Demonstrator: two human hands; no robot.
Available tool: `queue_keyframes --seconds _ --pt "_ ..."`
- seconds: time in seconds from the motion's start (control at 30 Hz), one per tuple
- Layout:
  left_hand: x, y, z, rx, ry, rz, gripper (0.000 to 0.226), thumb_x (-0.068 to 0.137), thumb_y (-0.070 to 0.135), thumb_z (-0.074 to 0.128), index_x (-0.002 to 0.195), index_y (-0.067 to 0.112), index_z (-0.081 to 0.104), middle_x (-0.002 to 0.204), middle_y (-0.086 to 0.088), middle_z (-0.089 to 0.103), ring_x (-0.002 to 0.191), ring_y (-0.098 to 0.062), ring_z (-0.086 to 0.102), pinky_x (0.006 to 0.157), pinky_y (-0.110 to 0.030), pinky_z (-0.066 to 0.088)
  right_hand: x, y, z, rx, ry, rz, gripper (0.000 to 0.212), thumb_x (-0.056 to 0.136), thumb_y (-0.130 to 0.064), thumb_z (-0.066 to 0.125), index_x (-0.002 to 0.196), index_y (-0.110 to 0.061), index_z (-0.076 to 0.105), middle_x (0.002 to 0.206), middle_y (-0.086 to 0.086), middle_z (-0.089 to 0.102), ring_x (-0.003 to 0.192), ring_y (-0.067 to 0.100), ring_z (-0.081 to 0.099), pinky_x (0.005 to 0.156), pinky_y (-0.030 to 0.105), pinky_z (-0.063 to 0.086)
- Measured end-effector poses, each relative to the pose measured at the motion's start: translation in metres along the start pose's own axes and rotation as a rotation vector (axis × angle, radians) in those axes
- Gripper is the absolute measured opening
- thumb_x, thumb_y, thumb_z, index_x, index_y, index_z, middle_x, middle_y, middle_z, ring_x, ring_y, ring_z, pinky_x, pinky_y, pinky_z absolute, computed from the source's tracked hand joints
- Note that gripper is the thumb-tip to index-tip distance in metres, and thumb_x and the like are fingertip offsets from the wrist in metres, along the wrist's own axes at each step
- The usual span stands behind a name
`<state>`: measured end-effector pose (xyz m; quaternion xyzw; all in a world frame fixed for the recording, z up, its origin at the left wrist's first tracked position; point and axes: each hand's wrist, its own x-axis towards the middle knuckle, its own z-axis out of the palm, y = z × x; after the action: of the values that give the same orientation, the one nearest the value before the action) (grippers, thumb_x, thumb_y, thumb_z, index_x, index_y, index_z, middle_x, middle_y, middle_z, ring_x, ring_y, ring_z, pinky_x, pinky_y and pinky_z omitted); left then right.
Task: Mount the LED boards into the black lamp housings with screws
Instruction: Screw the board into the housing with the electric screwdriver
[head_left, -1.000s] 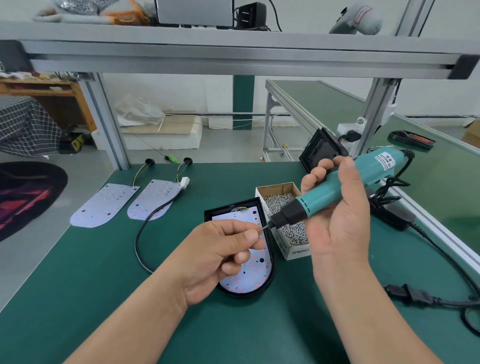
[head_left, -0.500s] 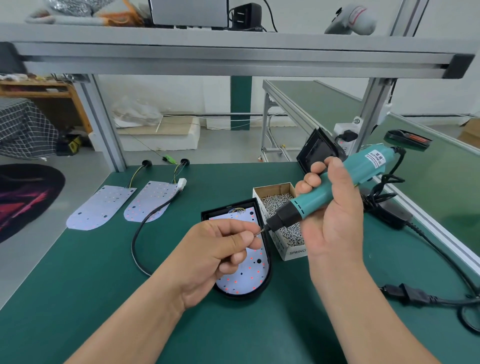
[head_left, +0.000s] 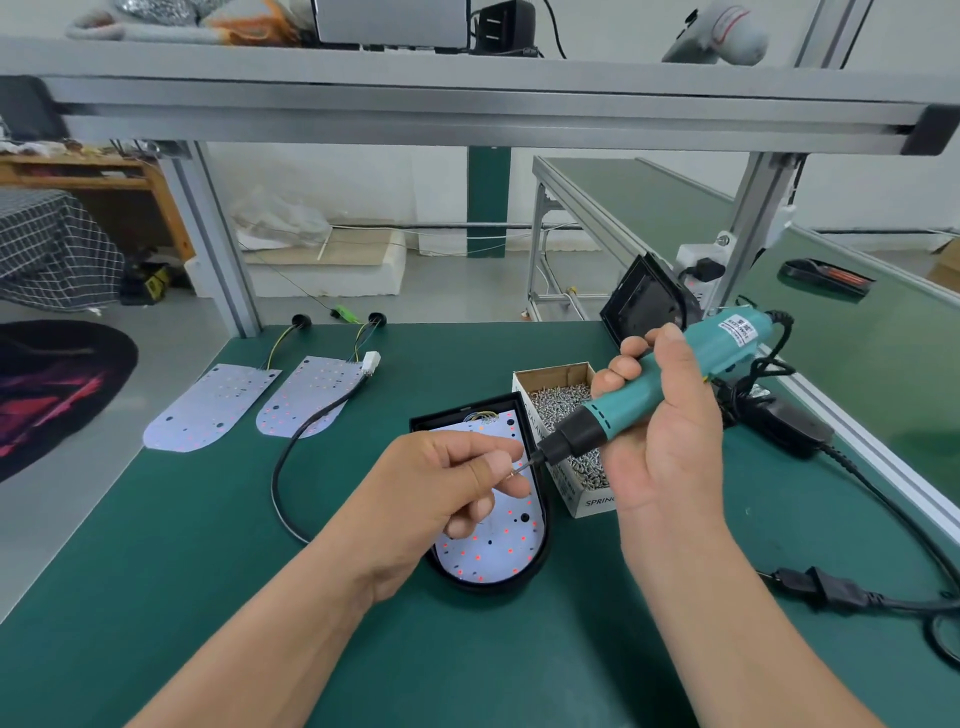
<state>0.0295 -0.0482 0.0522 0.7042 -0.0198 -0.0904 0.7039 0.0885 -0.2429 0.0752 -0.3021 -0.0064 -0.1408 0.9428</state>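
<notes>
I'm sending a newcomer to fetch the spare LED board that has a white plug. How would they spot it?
On the green table, look at the far left corner, where two pale LED boards lie side by side. Take the right-hand board: unlike its neighbour, it has a white connector at its far end, and a black cable crosses it.

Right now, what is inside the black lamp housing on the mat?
An LED board lies inside the black lamp housing, with thin wires bunched at its far end. The left hand covers the board's middle, so any screws there are hidden.
</notes>
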Motion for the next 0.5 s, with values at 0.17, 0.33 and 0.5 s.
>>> queue_keyframes --seconds 0.17,0.33,0.5 --pt "0.003 0.0 -0.002 0.002 0.025 -0.059 0.024 0.109 0.022 0.058 0.107 0.014 0.081 0.089 -0.009 0.079 0.057 -0.012 0.047 0.051 -0.019 0.041 0.003 0.001 -0.003 0.049 0.032 0.028 0.025 0.104 -0.018 0.066 0.119 -0.011 0.049 0.089 0.005 0.063 0.067 0.012 0.054 0.063 0.025 0.051" --pt "0.016 0.001 -0.035 0.381 0.407 -0.001 0.024 0.102 0.031 0.066 0.084 0.016 0.074 0.059 0.012 0.053 0.045 -0.008 0.038 0.051 -0.025 0.035 -0.001 0.005 -0.001 -0.014 -0.043 -0.003 0.01 0.105 -0.014 0.063 0.105 -0.011 0.054 0.088 0.005 0.062 0.065 0.013 0.054 0.061 0.026 0.05" --pt "0.02 -0.003 -0.052 0.557 0.314 -0.133 0.068 0.082 0.067 0.072 0.069 0.013 0.031 0.071 -0.004 0.024 0.065 -0.021 0.02 0.06 -0.036 0.017 -0.009 0.012 0.005 -0.12 -0.167 -0.022 0.008 0.104 -0.013 0.062 0.1 -0.015 0.055 0.086 0.006 0.06 0.064 0.014 0.052 0.059 0.027 0.048"
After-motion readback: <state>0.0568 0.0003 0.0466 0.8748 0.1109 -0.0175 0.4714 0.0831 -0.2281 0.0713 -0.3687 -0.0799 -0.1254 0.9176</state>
